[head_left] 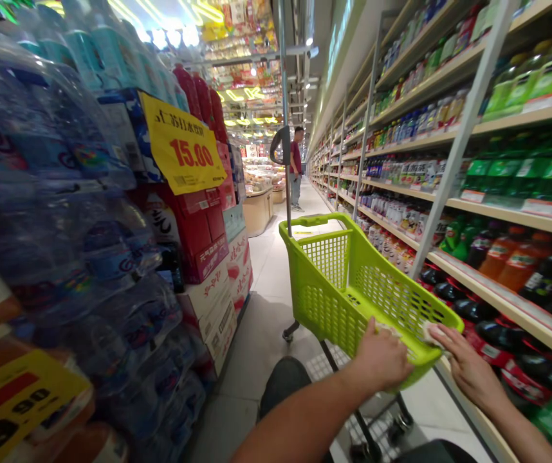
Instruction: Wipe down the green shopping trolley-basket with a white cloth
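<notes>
A lime-green plastic basket cart [334, 283] stands in the aisle right in front of me. My left hand [383, 357] lies closed over the basket's near rim. My right hand [464, 363] rests on the near right corner of the rim, pressing a small pale cloth or paper [431, 332] against it. The inside of the basket looks bare as far as I can see. A dark pole with a curved handle [283, 145] rises behind the cart.
Shrink-wrapped water packs [64, 212] and red cartons with a yellow 15.00 price sign [182, 151] are stacked at left. Shelves of bottled drinks [498, 193] line the right. A person in a dark red top [296, 167] stands far down the tiled aisle.
</notes>
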`<control>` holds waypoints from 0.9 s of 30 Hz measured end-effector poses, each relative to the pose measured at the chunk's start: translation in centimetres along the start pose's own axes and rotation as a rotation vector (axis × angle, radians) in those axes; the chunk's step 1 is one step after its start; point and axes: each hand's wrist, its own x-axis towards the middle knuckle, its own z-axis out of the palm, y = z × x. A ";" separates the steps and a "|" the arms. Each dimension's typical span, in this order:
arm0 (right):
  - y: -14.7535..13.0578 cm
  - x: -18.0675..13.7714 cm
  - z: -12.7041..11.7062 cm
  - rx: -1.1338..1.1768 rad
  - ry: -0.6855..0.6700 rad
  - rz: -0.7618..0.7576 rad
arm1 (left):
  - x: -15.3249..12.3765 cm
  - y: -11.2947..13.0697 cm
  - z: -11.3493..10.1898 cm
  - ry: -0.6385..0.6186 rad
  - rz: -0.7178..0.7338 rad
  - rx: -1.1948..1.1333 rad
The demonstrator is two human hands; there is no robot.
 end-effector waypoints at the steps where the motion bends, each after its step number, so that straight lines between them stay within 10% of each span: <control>1: 0.1 0.1 -0.1 -0.007 -0.009 0.015 | 0.0 -1.3 -0.5 0.018 -0.061 0.001; 5: -4.0 0.1 -0.4 0.014 -0.050 0.011 | 0.2 -5.3 -2.1 0.029 -0.214 0.081; 10: -9.4 -0.8 -0.8 -0.043 0.070 0.014 | 0.8 -4.6 -2.1 -0.007 -0.208 0.098; 19: -4.3 -2.2 -3.2 -0.128 0.153 0.088 | -3.7 -11.5 -5.1 0.183 -0.297 0.228; 27: -14.8 4.5 0.6 0.038 0.133 -0.059 | -3.3 -9.4 -4.9 0.181 -0.315 0.149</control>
